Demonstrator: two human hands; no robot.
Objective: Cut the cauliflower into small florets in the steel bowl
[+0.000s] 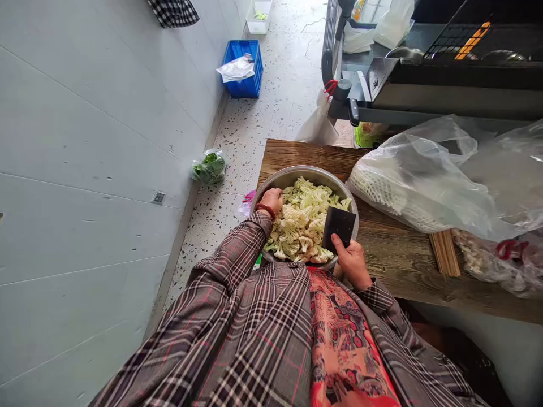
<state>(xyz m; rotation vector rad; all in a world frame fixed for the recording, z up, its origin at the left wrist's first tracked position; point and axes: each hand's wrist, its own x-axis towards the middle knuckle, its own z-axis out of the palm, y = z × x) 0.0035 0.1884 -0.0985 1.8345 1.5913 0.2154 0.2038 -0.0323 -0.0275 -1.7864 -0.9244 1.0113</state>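
A large metal basin point(306, 170) full of cut cauliflower point(303, 217) stands at the left end of a wooden table. My left hand point(272, 201), with a reddish bracelet at the wrist, is inside the basin's left edge against the cauliflower. Its fingers are curled down, and whatever they hold is hidden. In my right hand point(353, 261), a dark, broad-bladed cleaver point(339, 227) is gripped low, thumb on the blade's face. The blade lies over the right part of the cauliflower, near the rim.
Clear plastic bags point(428, 175), one with white netted foam, cover the wooden table point(394, 260) to the right, beside wooden sticks point(444, 253). Bagged greens point(210, 167) and a blue crate point(242, 70) sit on the floor along the wall. A metal cart point(432, 90) stands beyond.
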